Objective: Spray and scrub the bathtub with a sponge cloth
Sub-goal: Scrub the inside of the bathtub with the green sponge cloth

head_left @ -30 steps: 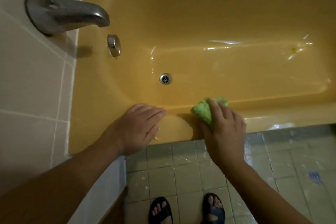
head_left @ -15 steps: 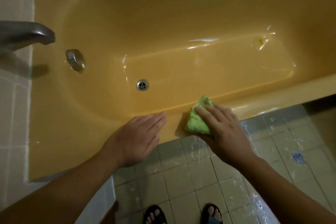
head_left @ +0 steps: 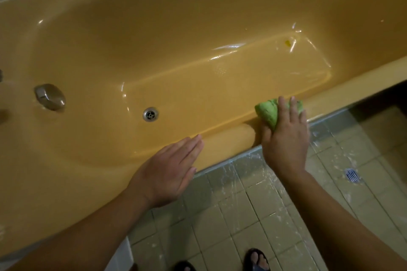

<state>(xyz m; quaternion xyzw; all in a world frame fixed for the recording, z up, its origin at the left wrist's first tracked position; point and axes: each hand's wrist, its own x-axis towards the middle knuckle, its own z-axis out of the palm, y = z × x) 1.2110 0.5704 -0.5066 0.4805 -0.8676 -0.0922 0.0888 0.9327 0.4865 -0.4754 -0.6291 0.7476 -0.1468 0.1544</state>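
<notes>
My right hand [head_left: 286,138], fingers flat, presses green sponge cloth [head_left: 267,112] onto bathtub [head_left: 220,145] near rim; left hand [head_left: 167,171] rests released alongside.

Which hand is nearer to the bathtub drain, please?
Left. The left hand lies on the rim close by the drain; the right hand presses the sponge cloth farther right.

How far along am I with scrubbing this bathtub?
Done: the tub floor glistens wet, so it looks sprayed. In hand: your right hand presses the green sponge cloth on the near rim, left hand flat beside it. Left: a yellow speck on the floor, and probably the far wall.
</notes>
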